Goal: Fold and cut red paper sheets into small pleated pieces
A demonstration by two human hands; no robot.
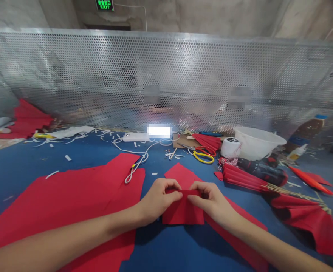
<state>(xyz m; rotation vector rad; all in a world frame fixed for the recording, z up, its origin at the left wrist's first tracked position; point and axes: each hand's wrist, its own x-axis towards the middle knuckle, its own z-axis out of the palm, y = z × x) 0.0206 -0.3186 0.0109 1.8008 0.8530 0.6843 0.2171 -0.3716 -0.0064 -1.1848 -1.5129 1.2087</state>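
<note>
1. The left forearm [55,241] and right forearm [282,245] lay nearest the camera, reaching in from the lower corners over a blue mat [21,177].
2. The left hand [157,200] and right hand [213,200] almost met, both clamped on the top fold of a folded red sheet [183,209], which served as the landmark here.
3. The folded sheet sat centrally on the mat, with its lower part hanging loose below the pinch. A long red sheet [240,234] lay under it and ran toward the lower right.
4. A larger red sheet [70,200] lay to the landmark's left, with a white cord [135,160] just beyond it.
5. Further out, beyond the landmark, lay scissors [203,155], a tape roll [230,147] and a white tub [257,141]. To its right lay a red paper fan [245,179] beside a drill [261,172].
6. The likeliest risk, it seemed, was a skewed crease: uneven pressure between the hands could have let the unheld lower part shift. Pulling too hard on the thin paper could also have torn the fold.
</note>
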